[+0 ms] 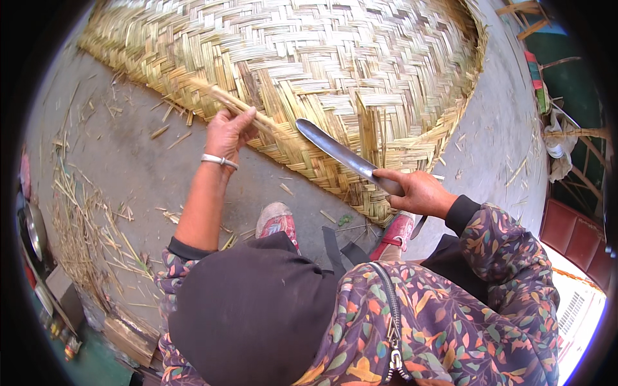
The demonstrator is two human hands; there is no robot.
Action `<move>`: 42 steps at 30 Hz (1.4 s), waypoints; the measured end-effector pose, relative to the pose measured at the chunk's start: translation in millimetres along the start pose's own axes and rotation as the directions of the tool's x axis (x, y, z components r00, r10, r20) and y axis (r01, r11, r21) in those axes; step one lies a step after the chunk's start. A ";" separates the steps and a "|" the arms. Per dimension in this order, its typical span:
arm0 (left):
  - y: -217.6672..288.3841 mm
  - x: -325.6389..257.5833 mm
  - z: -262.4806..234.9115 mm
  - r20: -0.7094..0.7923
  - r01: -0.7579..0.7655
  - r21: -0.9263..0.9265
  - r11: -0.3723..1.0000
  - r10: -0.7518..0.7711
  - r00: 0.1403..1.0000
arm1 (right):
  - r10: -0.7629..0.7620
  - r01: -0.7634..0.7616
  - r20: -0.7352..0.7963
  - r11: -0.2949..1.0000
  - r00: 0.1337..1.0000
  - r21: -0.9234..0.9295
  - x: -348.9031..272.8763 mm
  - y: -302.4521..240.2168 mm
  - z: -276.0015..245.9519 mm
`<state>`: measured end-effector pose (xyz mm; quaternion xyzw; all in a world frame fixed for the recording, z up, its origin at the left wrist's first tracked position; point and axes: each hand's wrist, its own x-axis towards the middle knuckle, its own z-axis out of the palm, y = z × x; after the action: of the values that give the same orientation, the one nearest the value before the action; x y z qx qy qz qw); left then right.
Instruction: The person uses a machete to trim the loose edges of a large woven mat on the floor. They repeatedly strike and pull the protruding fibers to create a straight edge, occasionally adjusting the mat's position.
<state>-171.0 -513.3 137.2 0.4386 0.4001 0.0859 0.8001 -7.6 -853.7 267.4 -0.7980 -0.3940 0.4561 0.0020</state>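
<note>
woven mat (309,48), at twelve o'clock, should handle light yet stiff, best held by its edge; our left hand (226,135) pinches a strip (226,98), its tip too blurred to judge; our right hand (421,192) grips a curved blade (336,150).

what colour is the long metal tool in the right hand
The long metal tool is silvery grey, clearest in the head view.

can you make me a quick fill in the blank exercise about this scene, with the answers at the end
1. The metal blade is in the person's ____ hand.
2. The left hand holds a pale strip, and the bracelet on that arm is coloured ____.
3. Of the blade and the woven mat, the smaller is the ____.
4. The shoes in view number ____.

Missing words: right; white; blade; two.
</note>
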 end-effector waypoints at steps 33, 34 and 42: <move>-31.8 75.5 31.3 -0.080 0.065 0.214 0.975 -0.049 0.996 | -0.019 0.019 0.012 0.998 1.000 0.054 46.9 62.5 11.9; -31.3 75.5 31.8 -0.075 0.082 0.177 0.981 -0.070 0.995 | -0.025 0.024 0.013 0.998 1.000 0.054 47.2 63.2 12.4; -29.3 91.6 23.9 -0.011 -0.024 0.351 0.936 0.030 0.999 | -0.025 0.025 -0.003 1.000 1.000 0.007 46.9 68.8 13.8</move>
<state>-99.2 -501.3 70.0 0.5790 0.4094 0.0277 0.7046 38.3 -876.5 200.3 -0.7936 -0.4025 0.4561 0.0110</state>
